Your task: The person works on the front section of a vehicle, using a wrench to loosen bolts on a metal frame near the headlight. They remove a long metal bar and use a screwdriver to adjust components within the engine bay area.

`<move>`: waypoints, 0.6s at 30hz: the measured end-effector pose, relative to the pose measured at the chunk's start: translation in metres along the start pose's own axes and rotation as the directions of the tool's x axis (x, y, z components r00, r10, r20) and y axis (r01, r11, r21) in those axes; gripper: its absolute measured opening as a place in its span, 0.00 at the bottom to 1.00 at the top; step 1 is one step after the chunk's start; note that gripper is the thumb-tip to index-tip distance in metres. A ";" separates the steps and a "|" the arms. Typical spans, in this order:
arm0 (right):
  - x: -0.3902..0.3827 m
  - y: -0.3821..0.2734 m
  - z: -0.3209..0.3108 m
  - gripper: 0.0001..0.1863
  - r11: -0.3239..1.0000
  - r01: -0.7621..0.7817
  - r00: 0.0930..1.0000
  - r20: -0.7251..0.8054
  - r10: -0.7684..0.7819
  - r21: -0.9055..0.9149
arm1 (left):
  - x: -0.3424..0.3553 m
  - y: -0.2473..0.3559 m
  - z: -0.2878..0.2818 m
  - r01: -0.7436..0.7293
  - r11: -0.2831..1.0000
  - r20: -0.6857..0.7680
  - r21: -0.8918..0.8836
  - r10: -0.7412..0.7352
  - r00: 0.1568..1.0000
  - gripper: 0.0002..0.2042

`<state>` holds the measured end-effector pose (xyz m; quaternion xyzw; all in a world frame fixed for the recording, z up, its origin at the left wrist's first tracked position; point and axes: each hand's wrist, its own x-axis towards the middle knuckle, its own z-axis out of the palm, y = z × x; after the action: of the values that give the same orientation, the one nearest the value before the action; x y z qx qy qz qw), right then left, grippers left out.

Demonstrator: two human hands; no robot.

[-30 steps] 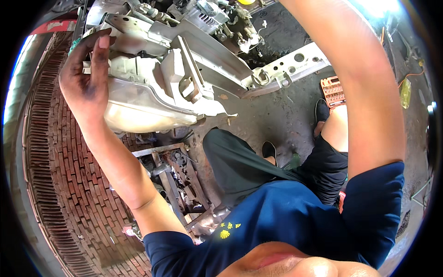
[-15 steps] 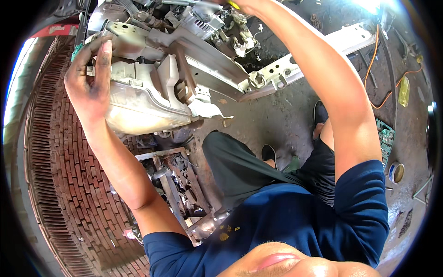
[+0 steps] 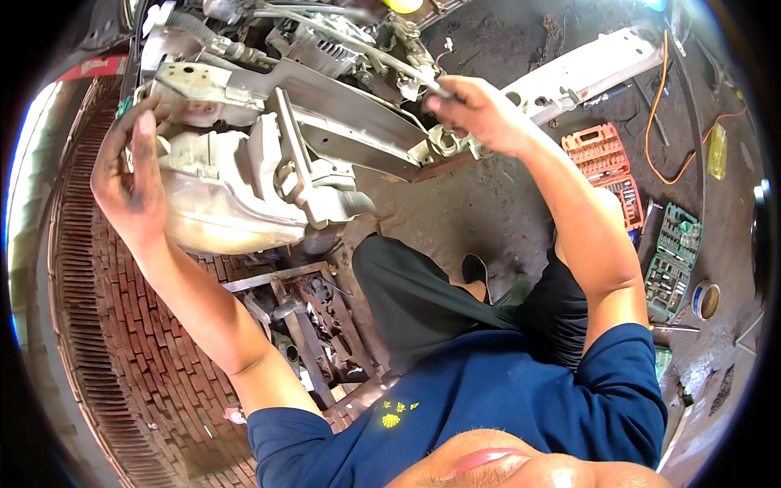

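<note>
A car headlight (image 3: pixel 232 211) with a clear, rounded lens sits at the front corner of an opened-up car. My left hand (image 3: pixel 134 179), its fingers dark with grime, is curled round the headlight's outer end, with thumb and fingers bent at the edge. Closed round the near end of a long, thin metal bar (image 3: pixel 386 58) is my right hand (image 3: pixel 480 118). The bar slants up and left over the engine parts, and its far end is hard to make out. Behind the headlight runs a bare metal frame rail (image 3: pixel 350 118).
A pale crossbeam (image 3: pixel 602 71) stretches to the right. On the floor lie an orange socket case (image 3: pixel 598 150), a green socket case (image 3: pixel 674 244), a round tin (image 3: pixel 704 301) and an orange cable (image 3: pixel 653 114). A crate of scrap parts (image 3: pixel 285 285) stands below the headlight.
My right hand has come down from the top edge towards me, and the bar in it now shows. My left hand stays at the headlight. The view has shifted slightly, uncovering the orange case.
</note>
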<state>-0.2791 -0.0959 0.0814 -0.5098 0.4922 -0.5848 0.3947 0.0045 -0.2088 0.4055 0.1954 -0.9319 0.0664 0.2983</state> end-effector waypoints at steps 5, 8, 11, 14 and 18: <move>-0.007 0.026 0.015 0.21 0.986 0.008 0.997 -0.080 -0.022 -0.165 | -0.002 -0.004 0.009 0.042 0.997 -0.013 -0.063 -0.042 0.999 0.12; -0.006 0.055 0.010 0.29 0.959 -0.070 0.971 -0.237 0.003 -0.274 | 0.009 -0.004 0.010 0.004 0.999 -0.008 -0.054 -0.005 1.000 0.13; -0.014 0.040 0.006 0.32 0.710 -0.040 0.980 -0.166 -0.108 -0.703 | 0.002 -0.002 -0.004 0.029 0.999 0.012 0.029 -0.029 1.000 0.12; -0.024 -0.002 -0.009 0.19 0.500 0.065 0.995 0.021 -0.093 -0.863 | 0.000 -0.010 0.005 0.003 1.000 0.026 0.011 -0.004 1.000 0.13; -0.050 -0.107 0.005 0.09 0.409 0.456 0.887 0.442 -0.135 -0.790 | 0.008 -0.006 -0.001 -0.079 0.996 0.038 0.048 0.077 0.996 0.14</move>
<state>-0.2614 -0.0265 0.1755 -0.8028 0.5529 -0.2204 0.0361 0.0009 -0.2166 0.4110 0.1671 -0.9422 0.0974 0.2736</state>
